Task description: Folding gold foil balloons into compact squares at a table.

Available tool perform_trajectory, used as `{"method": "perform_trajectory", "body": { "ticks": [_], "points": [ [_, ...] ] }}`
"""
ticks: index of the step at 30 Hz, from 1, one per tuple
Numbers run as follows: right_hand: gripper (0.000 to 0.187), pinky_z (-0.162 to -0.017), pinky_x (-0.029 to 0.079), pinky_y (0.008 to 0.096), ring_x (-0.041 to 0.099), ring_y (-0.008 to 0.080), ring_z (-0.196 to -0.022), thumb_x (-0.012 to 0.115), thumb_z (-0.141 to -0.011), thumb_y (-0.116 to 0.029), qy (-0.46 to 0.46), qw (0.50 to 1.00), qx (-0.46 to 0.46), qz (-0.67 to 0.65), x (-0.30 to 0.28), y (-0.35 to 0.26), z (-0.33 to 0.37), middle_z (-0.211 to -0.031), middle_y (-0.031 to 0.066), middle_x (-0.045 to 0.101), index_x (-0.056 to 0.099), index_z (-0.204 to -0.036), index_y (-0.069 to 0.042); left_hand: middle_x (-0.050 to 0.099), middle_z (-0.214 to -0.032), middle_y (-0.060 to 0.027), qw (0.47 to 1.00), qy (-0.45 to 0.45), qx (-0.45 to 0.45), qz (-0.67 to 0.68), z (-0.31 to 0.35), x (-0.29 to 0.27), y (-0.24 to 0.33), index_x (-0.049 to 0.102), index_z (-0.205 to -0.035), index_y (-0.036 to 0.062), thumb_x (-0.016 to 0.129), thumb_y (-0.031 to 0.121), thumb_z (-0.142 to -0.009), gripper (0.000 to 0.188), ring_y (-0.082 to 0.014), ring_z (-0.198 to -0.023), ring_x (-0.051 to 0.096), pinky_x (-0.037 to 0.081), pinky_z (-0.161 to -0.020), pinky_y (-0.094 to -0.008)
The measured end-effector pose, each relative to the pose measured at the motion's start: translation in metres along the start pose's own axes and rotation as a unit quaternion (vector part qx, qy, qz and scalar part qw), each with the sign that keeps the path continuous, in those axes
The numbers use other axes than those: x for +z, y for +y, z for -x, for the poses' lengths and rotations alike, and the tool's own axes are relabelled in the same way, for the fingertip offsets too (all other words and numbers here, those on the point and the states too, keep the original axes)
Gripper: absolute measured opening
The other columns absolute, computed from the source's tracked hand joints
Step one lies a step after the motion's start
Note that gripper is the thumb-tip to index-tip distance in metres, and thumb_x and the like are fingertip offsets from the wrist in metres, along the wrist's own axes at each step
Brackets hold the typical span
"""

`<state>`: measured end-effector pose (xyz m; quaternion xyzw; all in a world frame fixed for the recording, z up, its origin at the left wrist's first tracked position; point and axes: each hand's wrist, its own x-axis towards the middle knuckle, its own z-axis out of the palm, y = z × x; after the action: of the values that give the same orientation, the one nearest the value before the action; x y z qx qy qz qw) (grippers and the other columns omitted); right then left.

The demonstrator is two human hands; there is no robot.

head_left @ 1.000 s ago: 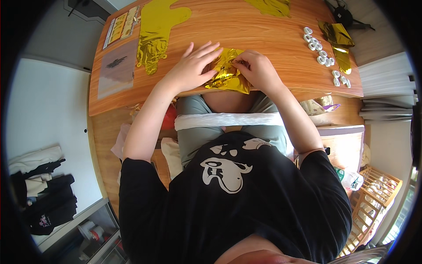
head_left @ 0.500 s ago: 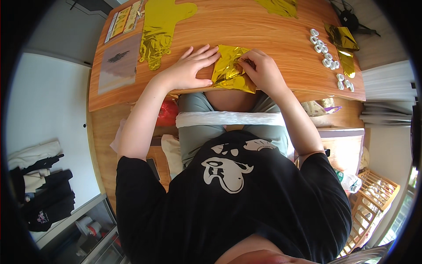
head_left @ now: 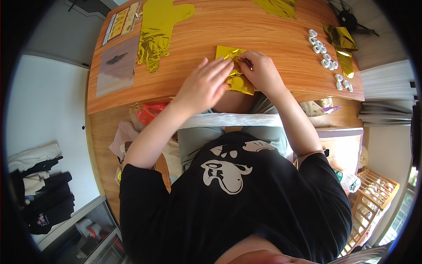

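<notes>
While flat on wood, foil piece (head_left: 233, 66) under 2 hands (head_left: 233, 79).

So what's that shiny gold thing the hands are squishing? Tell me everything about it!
The gold foil piece looks like thin, crinkly metallic film, bright yellow-gold and very shiny. It is folded into a rough rectangle and lies flat near the close edge of the wooden table. The left hand presses on its left side, and the right hand pinches its upper right part. Its top left corner stays uncovered.
</notes>
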<state>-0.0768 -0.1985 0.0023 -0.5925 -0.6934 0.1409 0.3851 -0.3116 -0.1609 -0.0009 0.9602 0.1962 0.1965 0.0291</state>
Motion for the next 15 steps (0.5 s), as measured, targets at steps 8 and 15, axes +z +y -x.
{"method": "perform_trajectory", "body": {
  "ticks": [8,15],
  "points": [
    [0.025,-0.07,0.057,0.0364,0.071,0.0298,-0.075,0.073,-0.091,-0.011,-0.022,0.995,0.092,-0.042,-0.007,-0.013,-0.002,-0.1,0.0175,0.071,0.067,-0.111,0.001,0.048,-0.153,-0.021,0.999,-0.026,-0.011,-0.044,0.009,0.01,0.023,0.045,-0.149,-0.0016,0.067,0.047,-0.094,0.077,-0.0339,-0.146,0.043,0.035,-0.121,-0.048],
    [0.036,-0.093,0.054,0.0427,0.067,0.0313,-0.11,0.077,-0.089,-0.015,0.044,0.978,-0.179,0.093,-0.029,-0.014,0.024,-0.123,0.0127,0.069,0.069,-0.122,-0.006,0.047,-0.154,-0.0208,0.998,-0.044,-0.008,-0.043,0.008,0.008,0.02,0.045,-0.15,-0.0017,0.069,0.045,-0.093,0.077,-0.0333,-0.146,0.043,0.037,-0.12,-0.0471]
  ]
}}
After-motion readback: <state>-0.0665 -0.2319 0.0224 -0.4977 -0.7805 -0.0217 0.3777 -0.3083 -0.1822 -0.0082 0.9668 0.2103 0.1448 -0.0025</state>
